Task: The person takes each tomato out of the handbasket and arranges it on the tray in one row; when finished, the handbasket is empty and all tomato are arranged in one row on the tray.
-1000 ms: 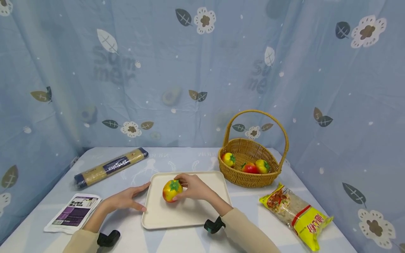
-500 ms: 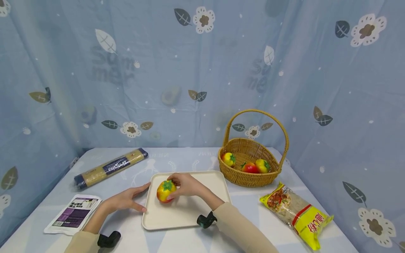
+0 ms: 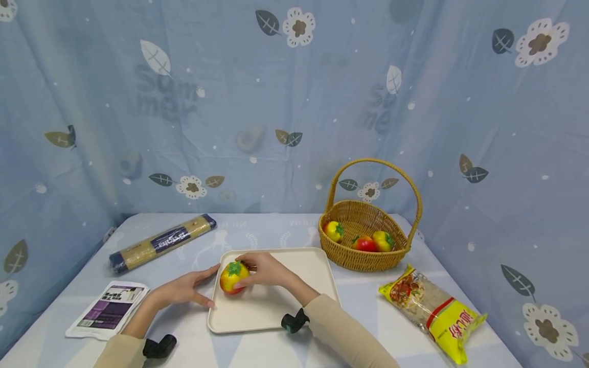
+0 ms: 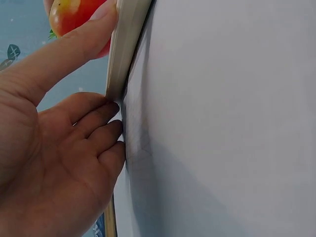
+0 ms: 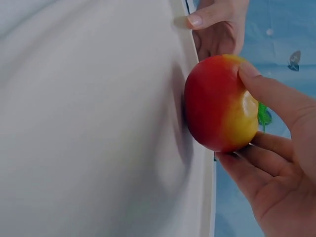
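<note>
My right hand (image 3: pixel 267 270) holds a red-and-yellow fruit (image 3: pixel 232 278) with a green leafy top over the left part of a cream rectangular tray (image 3: pixel 285 317). In the right wrist view, the thumb presses one side of the fruit (image 5: pixel 217 106) and the fingers support the other. Whether its underside touches the tray I cannot tell. My left hand (image 3: pixel 179 290) grips the tray's left edge. The left wrist view has its thumb over the rim (image 4: pixel 123 49), with bent fingertips against the outer side.
A wicker basket (image 3: pixel 363 260) with a tall handle stands back right, holding three similar fruits. A yellow noodle bag (image 3: pixel 432 312) lies at right. On the left are a long pasta packet (image 3: pixel 163 243) and a white-and-purple packet (image 3: pixel 108 310). A patterned curtain surrounds the table.
My right hand has carried the fruit leftward across the tray, closer to the left rim. The left hand and the tray have stayed in place.
</note>
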A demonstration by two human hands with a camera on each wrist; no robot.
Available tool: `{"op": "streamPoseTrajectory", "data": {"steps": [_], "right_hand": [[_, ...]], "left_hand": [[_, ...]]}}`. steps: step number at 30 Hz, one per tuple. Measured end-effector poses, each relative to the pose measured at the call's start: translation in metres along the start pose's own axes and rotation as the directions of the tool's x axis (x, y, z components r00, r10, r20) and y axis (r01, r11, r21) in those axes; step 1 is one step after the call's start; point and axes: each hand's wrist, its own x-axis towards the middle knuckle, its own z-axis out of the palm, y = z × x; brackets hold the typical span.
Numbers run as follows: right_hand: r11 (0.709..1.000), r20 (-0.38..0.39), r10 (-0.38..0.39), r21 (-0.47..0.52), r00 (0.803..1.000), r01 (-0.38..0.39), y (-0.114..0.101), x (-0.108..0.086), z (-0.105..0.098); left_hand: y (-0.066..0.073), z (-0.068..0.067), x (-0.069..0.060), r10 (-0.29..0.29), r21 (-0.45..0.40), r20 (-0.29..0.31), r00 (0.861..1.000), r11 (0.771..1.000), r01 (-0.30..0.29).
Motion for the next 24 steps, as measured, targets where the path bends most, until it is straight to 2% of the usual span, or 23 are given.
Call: {"op": "streamPoseTrajectory", "data": {"steps": [15,20,24], "right_hand": [[0.997,0.003,-0.042,-0.058,0.999,0.042,0.0011,0.0025,0.0050],[0.998,0.028,-0.023,-0.060,0.999,0.025,0.0012,0.0009,0.0034],[0.997,0.031,-0.043,-0.064,0.999,0.045,0.0021,-0.0001,0.0041]], "left_hand": [[0.0024,-0.0009,-0.0015,0.022,0.003,-0.005,1.000,1.000,-0.022],[-0.0006,-0.0003,-0.0008,-0.001,0.001,-0.002,1.000,1.000,0.001],[-0.0025,0.0013,-0.0005,0.000,-0.001,-0.006,1.000,1.000,0.000]]}}
